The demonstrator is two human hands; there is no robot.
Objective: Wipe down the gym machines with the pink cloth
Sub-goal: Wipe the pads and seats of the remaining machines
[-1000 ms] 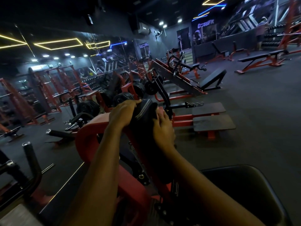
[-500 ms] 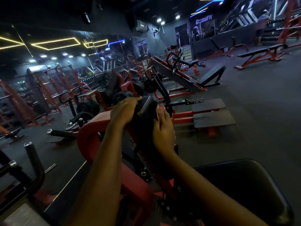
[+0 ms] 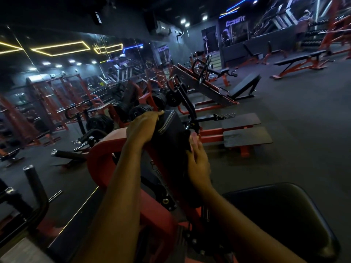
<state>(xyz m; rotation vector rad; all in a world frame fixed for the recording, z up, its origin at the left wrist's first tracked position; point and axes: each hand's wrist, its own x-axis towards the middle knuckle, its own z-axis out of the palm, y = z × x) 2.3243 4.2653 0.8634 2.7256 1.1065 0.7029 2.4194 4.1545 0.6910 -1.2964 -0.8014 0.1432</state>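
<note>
Dimly lit gym floor, rows of red-framed machines: a black pad (image 3: 171,128) on the nearest machine (image 3: 106,149) is gripped over its top edge by the left hand (image 3: 144,128) and pressed at its right side by the flat-fingered right hand (image 3: 197,158). The pink cloth cannot be made out, possibly under that palm. Most machines are judged still to be wiped.

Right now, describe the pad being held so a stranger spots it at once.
Start at the curved red frame in the near foreground. At its top stands a narrow black pad. Unlike the wide seat lower right, it has pale piping.
</note>
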